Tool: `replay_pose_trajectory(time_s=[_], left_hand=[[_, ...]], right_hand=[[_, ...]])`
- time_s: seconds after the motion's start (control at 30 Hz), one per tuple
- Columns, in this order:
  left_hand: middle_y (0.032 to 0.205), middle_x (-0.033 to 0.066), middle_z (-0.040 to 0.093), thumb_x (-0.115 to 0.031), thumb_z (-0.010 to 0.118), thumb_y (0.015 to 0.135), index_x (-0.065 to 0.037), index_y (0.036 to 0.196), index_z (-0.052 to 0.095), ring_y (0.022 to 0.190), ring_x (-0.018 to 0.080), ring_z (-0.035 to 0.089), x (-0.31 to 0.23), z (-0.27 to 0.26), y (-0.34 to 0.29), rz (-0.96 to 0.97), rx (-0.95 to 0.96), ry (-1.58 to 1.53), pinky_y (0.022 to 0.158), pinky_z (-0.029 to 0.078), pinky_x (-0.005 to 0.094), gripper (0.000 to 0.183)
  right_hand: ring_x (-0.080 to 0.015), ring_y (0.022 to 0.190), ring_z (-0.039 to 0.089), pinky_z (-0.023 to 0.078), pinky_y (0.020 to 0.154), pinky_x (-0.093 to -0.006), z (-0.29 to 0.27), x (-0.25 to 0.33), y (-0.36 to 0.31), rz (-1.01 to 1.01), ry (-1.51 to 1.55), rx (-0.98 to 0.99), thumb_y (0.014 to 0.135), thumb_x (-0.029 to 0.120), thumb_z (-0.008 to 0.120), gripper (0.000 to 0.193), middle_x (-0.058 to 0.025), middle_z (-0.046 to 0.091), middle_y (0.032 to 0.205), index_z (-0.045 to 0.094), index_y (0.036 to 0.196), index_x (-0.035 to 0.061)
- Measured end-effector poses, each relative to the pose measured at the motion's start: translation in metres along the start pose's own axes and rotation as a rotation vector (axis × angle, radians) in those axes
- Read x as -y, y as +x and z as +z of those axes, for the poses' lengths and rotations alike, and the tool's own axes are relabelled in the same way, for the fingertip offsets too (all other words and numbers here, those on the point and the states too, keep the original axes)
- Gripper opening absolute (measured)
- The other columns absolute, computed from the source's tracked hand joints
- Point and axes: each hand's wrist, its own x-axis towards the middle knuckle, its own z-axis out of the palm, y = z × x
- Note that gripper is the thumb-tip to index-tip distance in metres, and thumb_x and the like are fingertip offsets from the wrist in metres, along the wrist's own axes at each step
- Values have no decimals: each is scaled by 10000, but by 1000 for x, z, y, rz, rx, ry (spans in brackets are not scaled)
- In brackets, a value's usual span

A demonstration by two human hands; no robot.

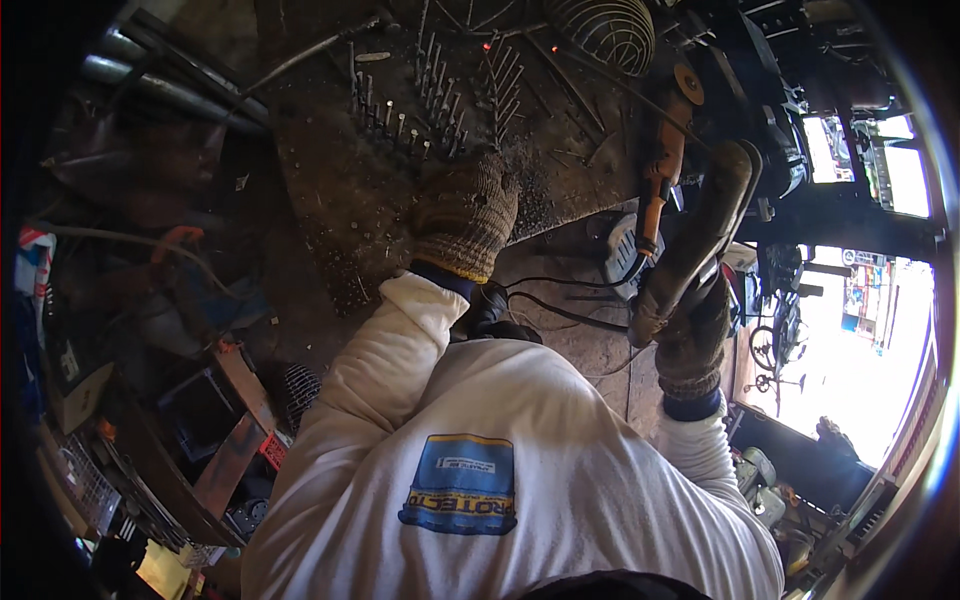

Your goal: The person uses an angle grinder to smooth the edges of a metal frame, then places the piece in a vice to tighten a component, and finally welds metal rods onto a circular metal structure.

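Observation:
My left hand [465, 215], in a dirty knitted work glove, reaches over the dark metal worktop [315, 200]. Its fingers point away from me and are hidden in shadow, so any grip is unclear. Just beyond it stand rows of short metal rods [435, 90] and a herringbone-shaped piece of joined rods [503, 85]. Two small spots glow red near these rods. On the right, my gloved right hand [695, 345] is closed on a dark, curved shell seen edge-on, apparently a welding shield [705, 225]. It is held up beside the worktop.
An orange angle grinder [664, 160] lies along the worktop's right edge. Behind it is a coiled wire form [605, 35]. Black cables [565, 283] run between my arms. Metal pipes [170, 90] lie at far left; a bicycle [775, 350] stands by the bright doorway.

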Motion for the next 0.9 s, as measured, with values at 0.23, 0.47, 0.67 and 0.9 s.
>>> replay_pose_trajectory(time_s=[0.23,0.47,0.67,0.9], left_hand=[[965,75,662,-391,574,918,-179,999,636,841,321,670,1,1,1,23,18,55,708,554,456,236],[921,104,652,-381,529,938,-138,965,632,785,319,664,-1,9,-2,6,-27,182,689,553,465,265],[625,99,547,-150,594,901,-38,881,607,418,216,565,15,24,-1,428,-467,1037,302,461,430,114],[634,52,548,-76,745,809,-73,894,594,394,156,533,10,5,-6,381,-506,1015,302,455,339,174]], right_hand=[[-187,966,621,499,847,-324,7,26,12,-119,-83,4,906,437,609,648,-106,627,1114,451,1330,-26],[-205,871,663,538,758,-327,19,46,57,-103,-159,84,930,259,627,470,-138,661,1054,498,1291,-12],[-63,705,566,457,581,-228,40,54,98,-101,-232,194,947,198,598,396,-24,630,909,514,1289,16],[-203,925,666,540,798,-325,46,39,109,-52,-325,175,897,160,657,495,-138,656,1092,491,1333,-2]])
